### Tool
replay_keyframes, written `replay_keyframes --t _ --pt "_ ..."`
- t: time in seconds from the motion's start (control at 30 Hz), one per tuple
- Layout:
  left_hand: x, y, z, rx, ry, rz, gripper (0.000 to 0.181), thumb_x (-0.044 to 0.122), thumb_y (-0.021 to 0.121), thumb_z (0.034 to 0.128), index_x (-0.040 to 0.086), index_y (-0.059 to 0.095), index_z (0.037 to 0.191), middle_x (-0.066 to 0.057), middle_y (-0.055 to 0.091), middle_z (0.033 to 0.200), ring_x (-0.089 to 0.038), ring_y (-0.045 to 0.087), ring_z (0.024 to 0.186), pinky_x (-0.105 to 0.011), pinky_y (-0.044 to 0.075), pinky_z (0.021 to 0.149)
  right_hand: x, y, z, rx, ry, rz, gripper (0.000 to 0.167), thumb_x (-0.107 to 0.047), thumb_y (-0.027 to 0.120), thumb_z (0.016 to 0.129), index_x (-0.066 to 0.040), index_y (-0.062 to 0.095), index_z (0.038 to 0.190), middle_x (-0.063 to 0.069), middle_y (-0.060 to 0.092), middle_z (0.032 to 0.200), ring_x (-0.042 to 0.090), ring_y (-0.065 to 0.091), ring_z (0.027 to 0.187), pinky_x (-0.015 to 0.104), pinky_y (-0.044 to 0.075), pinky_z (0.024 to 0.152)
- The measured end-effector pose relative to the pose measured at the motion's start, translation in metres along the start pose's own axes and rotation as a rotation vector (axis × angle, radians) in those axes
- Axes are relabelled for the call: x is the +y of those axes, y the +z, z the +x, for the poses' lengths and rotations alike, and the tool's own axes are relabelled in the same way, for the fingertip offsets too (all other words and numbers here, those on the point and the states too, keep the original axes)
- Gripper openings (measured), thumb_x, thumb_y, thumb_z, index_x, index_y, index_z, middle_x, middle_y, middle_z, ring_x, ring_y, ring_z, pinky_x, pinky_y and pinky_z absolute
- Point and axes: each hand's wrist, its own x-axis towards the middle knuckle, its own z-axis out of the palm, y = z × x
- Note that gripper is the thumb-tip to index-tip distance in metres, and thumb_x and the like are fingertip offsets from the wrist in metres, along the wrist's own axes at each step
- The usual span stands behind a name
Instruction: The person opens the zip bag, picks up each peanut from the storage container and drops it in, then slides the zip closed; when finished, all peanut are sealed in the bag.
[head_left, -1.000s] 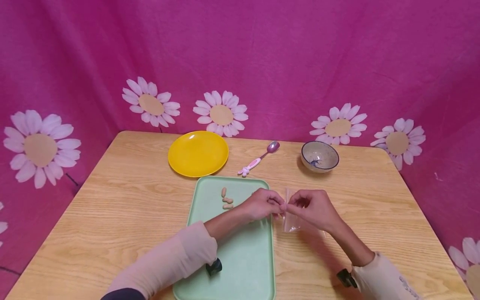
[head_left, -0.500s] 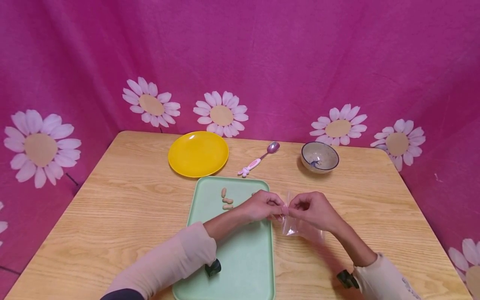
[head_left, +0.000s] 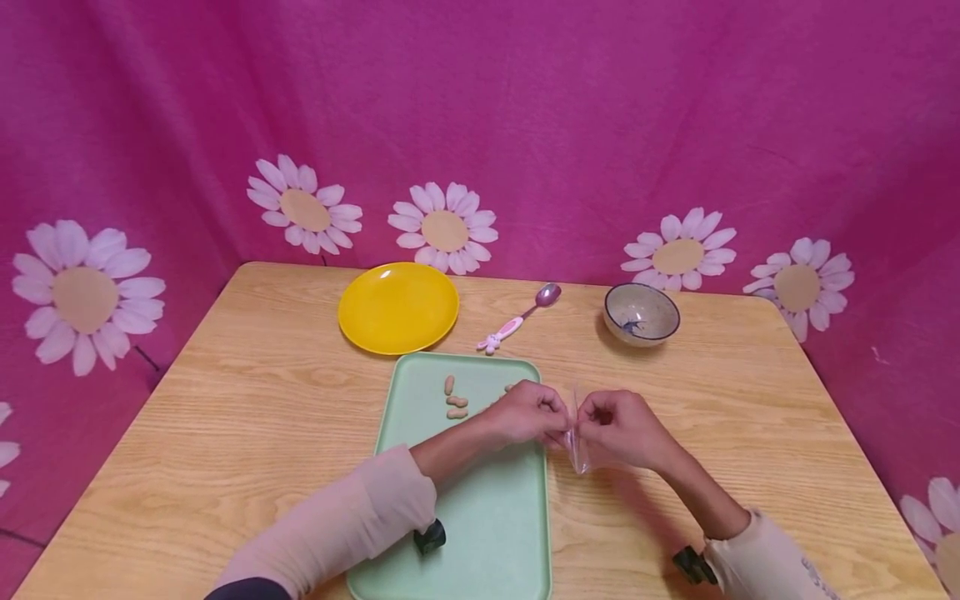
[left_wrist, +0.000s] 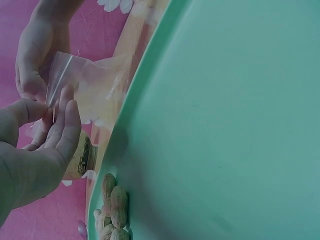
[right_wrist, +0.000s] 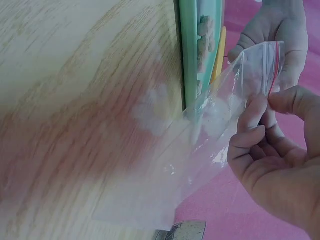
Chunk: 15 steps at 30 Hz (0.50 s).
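Observation:
A clear zip bag with a red stripe along its seal hangs between both hands, just beyond the right edge of the green tray. My left hand pinches the bag's top between thumb and fingers. Close beside it, my right hand pinches the same top edge. In the right wrist view the bag looks flat, with nothing seen inside. Several peanuts lie in the tray, and more peanuts sit near its rim, partly hidden in the head view behind the left hand.
Behind the tray are a yellow plate and a spoon with a pink-and-white rabbit handle. A patterned bowl stands at the back right of the wooden table. A pink flowered cloth hangs behind it.
The right hand has lowered slightly, and a small gap now shows between the two hands. The bag's top has turned and its lower part has shifted. The tray and peanuts stay put.

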Motion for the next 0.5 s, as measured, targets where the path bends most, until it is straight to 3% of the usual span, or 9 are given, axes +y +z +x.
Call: replay_keyframes --t 0.23,0.4,0.5 --pt "0.0040 -0.0006 -0.0012 -0.022 -0.009 0.017 0.009 0.004 0.056 0.0886 0.001 0.065 0.091 -0.010 0.070 0.079 -0.018 0.068 0.073 -0.029 0.057 0.072 -0.0068 0.0001 -0.0016 0.046 0.037 -0.034 0.009 -0.003 0.063 0.075 -0.010 0.064 0.069 -0.003 0.058 0.063 0.004 0.049 0.061 0.019 0.041 0.055" --pt "0.0029 -0.0020 -0.0015 -0.041 -0.001 -0.018 0.009 0.002 0.054 0.0884 0.001 0.063 0.091 -0.011 0.071 0.080 -0.019 0.070 0.075 -0.031 0.058 0.073 -0.0089 -0.0019 -0.0019 0.069 0.074 -0.052 0.008 -0.003 0.064 0.075 -0.009 0.063 0.070 -0.002 0.057 0.064 0.006 0.048 0.061 0.019 0.040 0.054" --pt "-0.0007 -0.0028 -0.0006 -0.013 0.024 -0.065 0.009 0.000 0.054 0.0872 0.000 0.063 0.090 -0.013 0.072 0.080 -0.019 0.071 0.073 -0.030 0.058 0.070 -0.0087 -0.0035 -0.0022 0.096 0.107 -0.041 0.006 -0.003 0.065 0.075 -0.007 0.061 0.074 0.001 0.059 0.066 0.007 0.050 0.060 0.020 0.041 0.051"
